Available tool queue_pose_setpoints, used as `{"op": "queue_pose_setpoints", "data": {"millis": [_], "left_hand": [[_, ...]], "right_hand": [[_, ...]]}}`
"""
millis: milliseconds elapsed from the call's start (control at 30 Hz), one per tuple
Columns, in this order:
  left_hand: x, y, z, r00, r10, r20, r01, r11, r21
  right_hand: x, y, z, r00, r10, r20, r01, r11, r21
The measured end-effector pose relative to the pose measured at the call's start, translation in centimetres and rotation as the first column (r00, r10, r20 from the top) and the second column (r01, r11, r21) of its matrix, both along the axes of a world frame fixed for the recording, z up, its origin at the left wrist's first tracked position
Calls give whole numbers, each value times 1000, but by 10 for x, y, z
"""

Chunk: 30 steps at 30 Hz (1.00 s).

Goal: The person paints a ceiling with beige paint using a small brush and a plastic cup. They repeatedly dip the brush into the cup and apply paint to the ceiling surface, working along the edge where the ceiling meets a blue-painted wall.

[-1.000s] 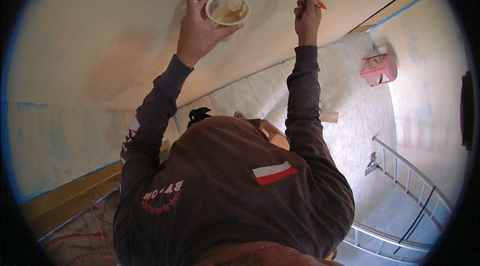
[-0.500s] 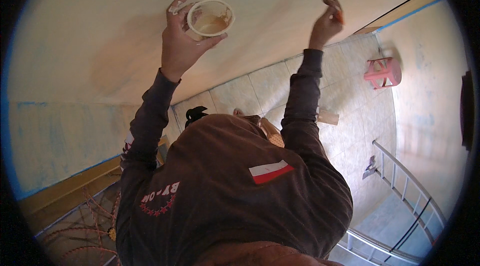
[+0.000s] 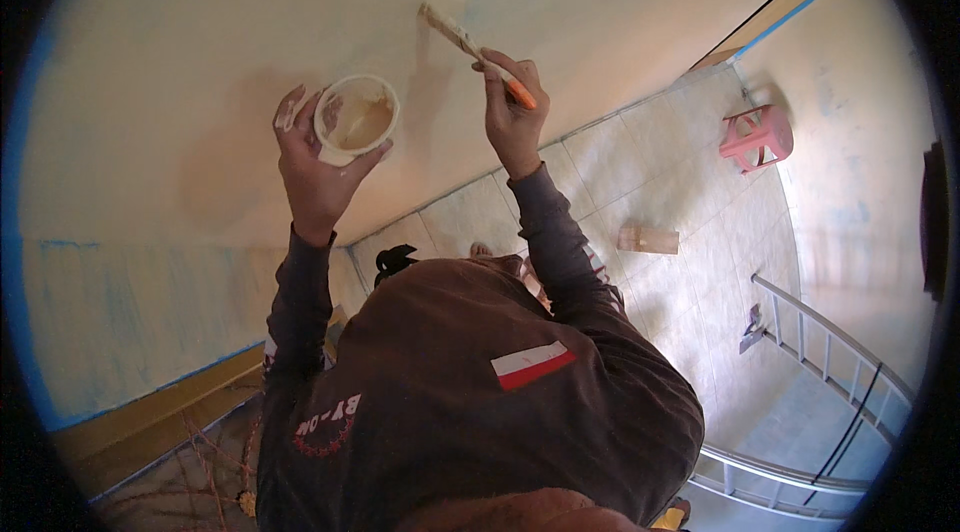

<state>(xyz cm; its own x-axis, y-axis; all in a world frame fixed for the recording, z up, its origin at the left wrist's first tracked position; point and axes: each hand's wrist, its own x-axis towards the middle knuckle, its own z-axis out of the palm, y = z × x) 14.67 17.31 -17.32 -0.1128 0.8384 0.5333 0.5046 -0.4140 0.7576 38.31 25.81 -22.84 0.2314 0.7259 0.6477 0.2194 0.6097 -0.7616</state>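
Note:
My left hand (image 3: 322, 177) grips a round white plastic tub (image 3: 357, 115) from below and the side. Some cream-coloured paint coats its inner wall and bottom, and white smears mark my fingers. In my right hand (image 3: 516, 112) is a paintbrush (image 3: 452, 30), held by its orange-ended handle. Its bristles point up and left, close to the pale wall (image 3: 250, 22), above and to the right of the tub; whether they touch the wall I cannot tell. Bluish patches show through the wall's cream surface.
A pink plastic stool (image 3: 757, 138) stands on the tiled floor (image 3: 690, 182) by the right wall. A wooden block (image 3: 648, 240) lies on the tiles. At the lower right is a metal ladder (image 3: 835, 337), with a scraper-like tool (image 3: 751, 330) beside it. Reddish cords (image 3: 215, 472) are at the lower left.
My right hand has brought the paintbrush left and down, nearer the tub. My left hand and the tub have come lower and slightly left in the view.

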Motion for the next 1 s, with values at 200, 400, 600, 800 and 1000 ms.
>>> {"op": "queue_pose_setpoints", "data": {"millis": [200,400,600,800,1000], "left_hand": [[-15,-17,4,999,0,44,1,1000,-22],[-25,-18,2,1000,-15,-12,15,999,-52],[-21,-24,4,999,-40,26,42,996,-81],[-15,-36,11,998,-44,36,48,994,-103],[-19,-34,7,1000,-26,-9,25,995,-100]], "right_hand": [[43,47,-18,965,194,-179,-222,963,-153],[130,110,-51,963,-7,-270,-29,991,-131],[159,110,-64,901,-357,-247,351,934,-70],[60,77,-56,838,-538,94,539,842,14],[0,16,-39,974,-223,-36,215,965,-151]]}}
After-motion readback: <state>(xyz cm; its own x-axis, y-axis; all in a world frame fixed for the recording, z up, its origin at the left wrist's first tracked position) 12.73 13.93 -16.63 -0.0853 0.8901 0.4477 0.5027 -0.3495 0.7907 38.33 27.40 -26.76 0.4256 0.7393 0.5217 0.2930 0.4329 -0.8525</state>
